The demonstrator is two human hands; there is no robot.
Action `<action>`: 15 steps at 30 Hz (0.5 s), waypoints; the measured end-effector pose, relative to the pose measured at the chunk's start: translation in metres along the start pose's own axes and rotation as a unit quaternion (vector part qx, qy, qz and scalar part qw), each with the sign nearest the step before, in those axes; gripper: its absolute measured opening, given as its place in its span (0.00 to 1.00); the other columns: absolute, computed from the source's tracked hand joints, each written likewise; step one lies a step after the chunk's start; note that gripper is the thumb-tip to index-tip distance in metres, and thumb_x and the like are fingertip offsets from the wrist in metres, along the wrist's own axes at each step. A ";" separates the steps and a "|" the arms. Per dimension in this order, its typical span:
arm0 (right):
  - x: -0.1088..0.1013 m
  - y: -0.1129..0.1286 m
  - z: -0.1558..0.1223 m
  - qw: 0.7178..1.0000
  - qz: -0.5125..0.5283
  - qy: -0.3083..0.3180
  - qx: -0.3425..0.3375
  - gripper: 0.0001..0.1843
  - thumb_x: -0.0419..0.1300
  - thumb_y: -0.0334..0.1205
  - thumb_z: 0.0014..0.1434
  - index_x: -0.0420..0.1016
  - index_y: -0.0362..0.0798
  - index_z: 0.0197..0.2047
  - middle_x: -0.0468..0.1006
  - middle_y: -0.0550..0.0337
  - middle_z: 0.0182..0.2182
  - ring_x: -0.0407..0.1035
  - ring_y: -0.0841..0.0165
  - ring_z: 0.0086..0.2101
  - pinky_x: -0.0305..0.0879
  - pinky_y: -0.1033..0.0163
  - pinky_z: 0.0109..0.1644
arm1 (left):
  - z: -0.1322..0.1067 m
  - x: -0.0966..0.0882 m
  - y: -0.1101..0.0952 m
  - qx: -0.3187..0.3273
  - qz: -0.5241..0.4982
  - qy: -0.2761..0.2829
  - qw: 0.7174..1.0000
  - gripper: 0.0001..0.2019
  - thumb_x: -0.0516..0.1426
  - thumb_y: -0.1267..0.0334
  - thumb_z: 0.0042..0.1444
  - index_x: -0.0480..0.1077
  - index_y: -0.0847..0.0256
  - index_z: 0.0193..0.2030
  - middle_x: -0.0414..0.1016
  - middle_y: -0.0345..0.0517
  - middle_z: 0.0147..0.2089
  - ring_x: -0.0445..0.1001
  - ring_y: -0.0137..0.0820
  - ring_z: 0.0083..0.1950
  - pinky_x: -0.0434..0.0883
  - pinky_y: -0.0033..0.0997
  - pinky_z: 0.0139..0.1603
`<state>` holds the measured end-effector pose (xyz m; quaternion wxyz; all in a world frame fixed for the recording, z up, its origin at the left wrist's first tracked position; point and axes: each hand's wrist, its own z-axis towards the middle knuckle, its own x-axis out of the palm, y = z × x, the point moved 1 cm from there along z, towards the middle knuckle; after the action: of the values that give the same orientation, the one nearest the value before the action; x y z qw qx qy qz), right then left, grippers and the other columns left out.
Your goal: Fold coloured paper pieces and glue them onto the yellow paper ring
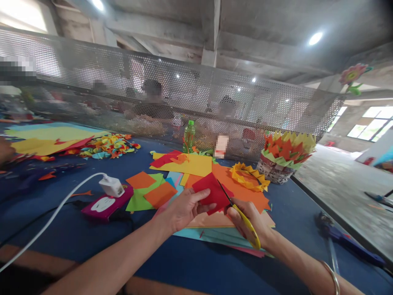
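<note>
My left hand [184, 209] pinches a red square of paper [211, 191] above the blue table [76, 229], thumb on top and fingers under it. My right hand [250, 223] grips yellow-handled scissors [245, 223], and their dark blades run up along the red paper's right edge. Under both hands lies a stack of coloured sheets [221, 235]. Orange and green paper squares [153, 190] lie just left of my left hand.
A pink device [106, 205] with a white plug and cable [112, 186] lies at left. A basket of folded paper pieces [284, 157], a yellow paper flower [248, 176], a green bottle [189, 137] and a scrap pile [109, 145] stand behind. People sit beyond a perforated screen [184, 102]. A blue tool [346, 239] lies right.
</note>
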<state>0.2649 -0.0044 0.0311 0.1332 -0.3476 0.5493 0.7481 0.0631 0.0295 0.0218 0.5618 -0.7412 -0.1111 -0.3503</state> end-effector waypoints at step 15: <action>0.004 -0.005 0.001 1.000 0.010 -0.023 -0.009 0.31 0.49 0.72 0.61 0.60 0.50 0.28 0.57 0.70 0.16 0.50 0.76 0.17 0.44 0.67 0.20 | 0.001 -0.001 0.002 0.007 0.007 0.010 1.000 0.11 0.66 0.69 0.55 0.79 0.67 0.46 0.81 0.55 0.51 0.82 0.38 0.44 0.81 0.34 0.45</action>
<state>0.2647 -0.0022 0.0253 0.1348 -0.3259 0.5428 0.7622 0.0634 0.0299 0.0194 0.5703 -0.7347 -0.1029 -0.3527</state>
